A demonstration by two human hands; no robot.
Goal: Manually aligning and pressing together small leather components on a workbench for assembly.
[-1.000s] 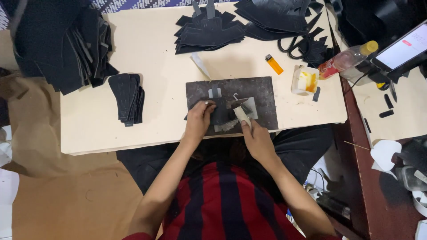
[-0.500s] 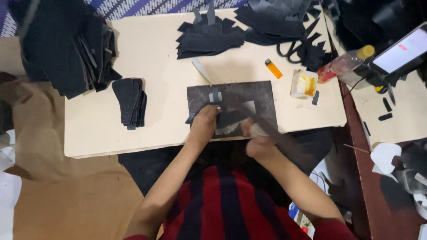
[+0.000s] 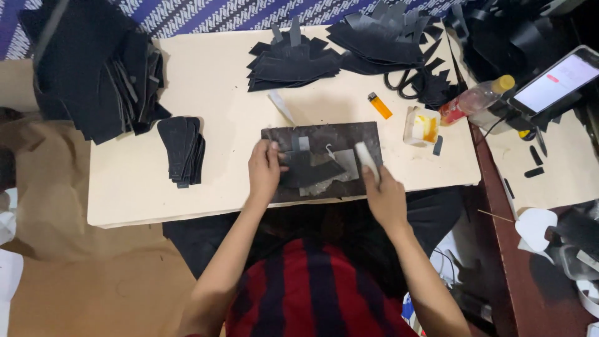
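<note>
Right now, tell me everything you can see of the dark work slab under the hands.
The dark work slab is a flat rectangular plate, dull grey-brown and scuffed, maybe metal or stone. It lies at the near edge of the cream table, its long side along that edge. Pale patches mark its middle. A black cut piece lies on it, pressed by the left hand. The right hand, holding a pale tool, is over its right end.

A cream worktable is standing over a brown floor. A blue-and-white patterned cloth is lying behind it
</note>
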